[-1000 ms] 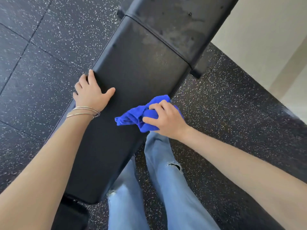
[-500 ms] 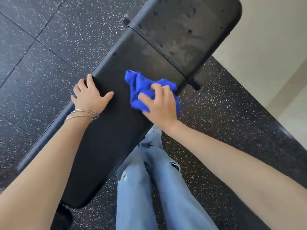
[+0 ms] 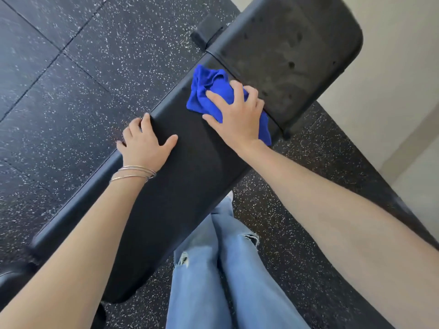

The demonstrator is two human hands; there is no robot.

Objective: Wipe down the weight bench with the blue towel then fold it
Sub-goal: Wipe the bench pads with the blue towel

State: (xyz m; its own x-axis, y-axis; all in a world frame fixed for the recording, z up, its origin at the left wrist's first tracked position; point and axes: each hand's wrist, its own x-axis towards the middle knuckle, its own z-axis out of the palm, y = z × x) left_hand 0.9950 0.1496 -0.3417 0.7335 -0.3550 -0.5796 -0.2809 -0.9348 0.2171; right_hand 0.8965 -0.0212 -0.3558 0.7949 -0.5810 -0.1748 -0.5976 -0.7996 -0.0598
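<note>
My right hand [image 3: 237, 115], fingers spread, pressed the bunched bright-blue cloth towel [image 3: 209, 91] onto the black padded weight bench [image 3: 190, 167], at the seam between its two pads. My left hand [image 3: 145, 143], fingers splayed, gripped the bench's far edge above speckled black rubber flooring [image 3: 71, 91]; bare pad lay open between both hands.
</note>
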